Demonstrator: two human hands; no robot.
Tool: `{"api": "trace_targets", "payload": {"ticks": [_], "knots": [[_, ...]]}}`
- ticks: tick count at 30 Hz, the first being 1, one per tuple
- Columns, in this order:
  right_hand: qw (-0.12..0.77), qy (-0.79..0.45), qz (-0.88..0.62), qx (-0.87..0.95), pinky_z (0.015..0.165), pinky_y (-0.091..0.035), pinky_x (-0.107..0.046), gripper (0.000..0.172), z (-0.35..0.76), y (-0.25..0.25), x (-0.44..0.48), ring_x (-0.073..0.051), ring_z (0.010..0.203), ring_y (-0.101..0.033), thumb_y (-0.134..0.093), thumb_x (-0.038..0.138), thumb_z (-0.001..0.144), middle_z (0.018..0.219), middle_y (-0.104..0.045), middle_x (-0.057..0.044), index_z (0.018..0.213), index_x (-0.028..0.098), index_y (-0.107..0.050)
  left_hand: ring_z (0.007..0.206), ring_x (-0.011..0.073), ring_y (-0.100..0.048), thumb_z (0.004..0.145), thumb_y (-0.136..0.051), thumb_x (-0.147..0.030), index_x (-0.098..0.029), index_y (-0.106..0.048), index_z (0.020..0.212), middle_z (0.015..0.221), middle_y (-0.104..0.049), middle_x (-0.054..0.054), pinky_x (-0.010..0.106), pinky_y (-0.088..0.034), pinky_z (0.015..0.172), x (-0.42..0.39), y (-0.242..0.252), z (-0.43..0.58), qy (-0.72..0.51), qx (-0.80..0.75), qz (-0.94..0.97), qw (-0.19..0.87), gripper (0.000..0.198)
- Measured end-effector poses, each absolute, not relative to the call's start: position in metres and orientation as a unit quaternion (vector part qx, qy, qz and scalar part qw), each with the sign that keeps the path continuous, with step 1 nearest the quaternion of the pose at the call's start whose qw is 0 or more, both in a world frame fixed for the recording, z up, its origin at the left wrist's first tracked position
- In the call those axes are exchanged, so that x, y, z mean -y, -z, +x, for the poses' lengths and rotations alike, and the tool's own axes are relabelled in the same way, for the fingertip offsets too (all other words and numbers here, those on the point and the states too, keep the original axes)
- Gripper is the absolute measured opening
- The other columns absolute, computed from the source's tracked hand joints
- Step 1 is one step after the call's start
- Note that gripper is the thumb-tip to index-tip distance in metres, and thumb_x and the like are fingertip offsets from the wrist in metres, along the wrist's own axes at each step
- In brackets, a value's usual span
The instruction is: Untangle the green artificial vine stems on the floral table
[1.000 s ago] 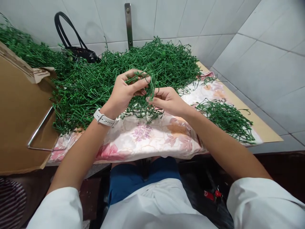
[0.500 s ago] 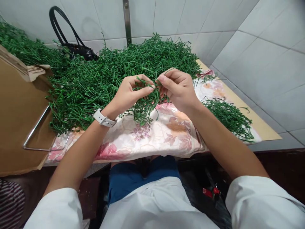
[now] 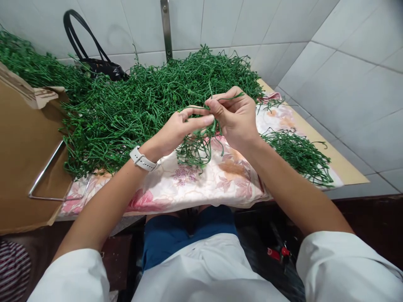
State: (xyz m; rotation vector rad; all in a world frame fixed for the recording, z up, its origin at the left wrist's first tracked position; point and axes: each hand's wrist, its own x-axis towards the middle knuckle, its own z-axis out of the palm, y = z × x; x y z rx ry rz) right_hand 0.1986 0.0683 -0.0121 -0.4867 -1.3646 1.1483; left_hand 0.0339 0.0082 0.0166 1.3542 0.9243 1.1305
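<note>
Noted: left hand and right hand both pinched on green stem bunch, held above floral cloth before the big heap (fingertip contact hidden by stems). Bare cloth lay along the front edge.

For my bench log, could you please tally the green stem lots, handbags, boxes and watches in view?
Green stem lots: 3 (big heap, side pile, held bunch)
Black handbag: 1
Cardboard box: 1
White watch: 1
Total: 6
</note>
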Motion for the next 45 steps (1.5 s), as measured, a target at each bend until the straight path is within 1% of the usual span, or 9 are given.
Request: {"api": "trace_targets", "payload": {"ticks": [4, 7, 11, 21, 26, 31, 36, 41, 45], "knots": [[0.575, -0.534, -0.218, 0.580, 0.070, -0.059, -0.025, 0.042, 0.206, 0.013, -0.074, -0.013, 0.084, -0.068, -0.097, 0.043, 0.074, 0.088, -0.066, 0.002, 0.091, 0.025, -0.064, 0.059, 0.0040, -0.039, 0.082, -0.084, -0.041, -0.014, -0.065, 0.074, 0.067, -0.049, -0.004, 0.023, -0.030, 0.055, -0.004, -0.019, 0.035, -0.437, -0.406, 0.623, 0.506, 0.033], [0.530, -0.583, -0.226, 0.573, 0.071, -0.062, -0.028, 0.043, 0.211, 0.013, -0.075, -0.014, 0.084, -0.069, -0.098, 0.043, 0.072, 0.089, -0.069, 0.001, 0.102, 0.025, -0.072, 0.056, 0.0043, -0.034, 0.082, -0.080, -0.033, -0.015, -0.068, 0.076, 0.063, -0.046, -0.005, 0.024, -0.025, 0.053, -0.005, -0.020, 0.031, -0.442, -0.429, 0.623, 0.481, 0.023], [0.512, -0.616, -0.214, 0.559, 0.071, -0.062, -0.028, 0.037, 0.208, 0.011, -0.070, -0.012, 0.078, -0.068, -0.101, 0.039, 0.068, 0.091, -0.073, 0.000, 0.092, 0.023, -0.078, 0.049, 0.0049, -0.035, 0.085, -0.063, -0.020, -0.016, -0.061, 0.073, 0.057, -0.042, -0.006, 0.024, -0.024, 0.050, -0.010, -0.021, 0.030, -0.435, -0.448, 0.633, 0.458, 0.012], [0.634, -0.513, -0.281, 0.507, 0.065, -0.056, -0.022, 0.032, 0.245, 0.010, -0.118, -0.009, 0.071, -0.059, -0.093, 0.022, 0.077, 0.080, -0.065, 0.002, 0.078, 0.025, -0.062, 0.052, 0.0066, -0.039, 0.083, -0.059, -0.024, -0.019, -0.055, 0.066, 0.061, -0.048, -0.003, 0.023, -0.033, 0.050, -0.006, -0.016, 0.033, -0.452, -0.390, 0.677, 0.430, 0.018], [0.466, -0.653, -0.277, 0.529, 0.061, -0.054, -0.024, 0.011, 0.228, -0.002, -0.089, -0.010, 0.063, -0.057, -0.070, 0.013, 0.081, 0.076, -0.060, 0.000, 0.088, 0.018, -0.065, 0.051, 0.0079, -0.044, 0.083, -0.060, -0.028, -0.020, -0.053, 0.068, 0.059, -0.054, -0.002, 0.023, -0.037, 0.050, -0.013, -0.012, 0.028, -0.475, -0.397, 0.674, 0.403, 0.018], [0.389, -0.700, -0.265, 0.537, 0.049, -0.042, -0.022, 0.004, 0.208, -0.006, -0.065, -0.008, 0.050, -0.037, -0.063, 0.020, 0.082, 0.060, -0.039, 0.005, 0.082, 0.017, -0.064, 0.056, 0.0092, -0.047, 0.089, -0.061, -0.027, -0.020, -0.055, 0.074, 0.061, -0.056, -0.003, 0.023, -0.038, 0.053, -0.011, -0.012, 0.027, -0.437, -0.391, 0.720, 0.371, 0.018], [0.354, -0.678, -0.224, 0.603, 0.051, -0.041, -0.024, 0.040, 0.211, -0.001, -0.063, -0.009, 0.055, -0.038, -0.082, 0.051, 0.082, 0.062, -0.040, 0.004, 0.071, 0.020, -0.059, 0.064, 0.0093, -0.049, 0.094, -0.059, -0.025, -0.016, -0.070, 0.084, 0.076, -0.066, 0.001, 0.025, -0.040, 0.063, -0.007, -0.016, 0.026, -0.398, -0.380, 0.759, 0.348, 0.018], [0.414, -0.589, -0.210, 0.662, 0.055, -0.041, -0.023, 0.042, 0.209, 0.005, -0.060, -0.009, 0.062, -0.046, -0.095, 0.053, 0.074, 0.070, -0.054, 0.003, 0.079, 0.020, -0.070, 0.058, 0.0080, -0.034, 0.094, -0.060, -0.027, -0.016, -0.067, 0.075, 0.061, -0.050, -0.004, 0.026, -0.030, 0.059, -0.007, -0.018, 0.025, -0.365, -0.394, 0.782, 0.318, 0.024], [0.462, -0.585, -0.213, 0.631, 0.056, -0.047, -0.028, 0.050, 0.202, 0.007, -0.060, -0.012, 0.063, -0.050, -0.094, 0.061, 0.072, 0.074, -0.054, 0.001, 0.080, 0.022, -0.065, 0.054, 0.0081, -0.030, 0.095, -0.062, -0.034, -0.018, -0.056, 0.063, 0.055, -0.039, -0.006, 0.028, -0.025, 0.055, -0.008, -0.018, 0.026, -0.359, -0.402, 0.779, 0.319, 0.036]]}}
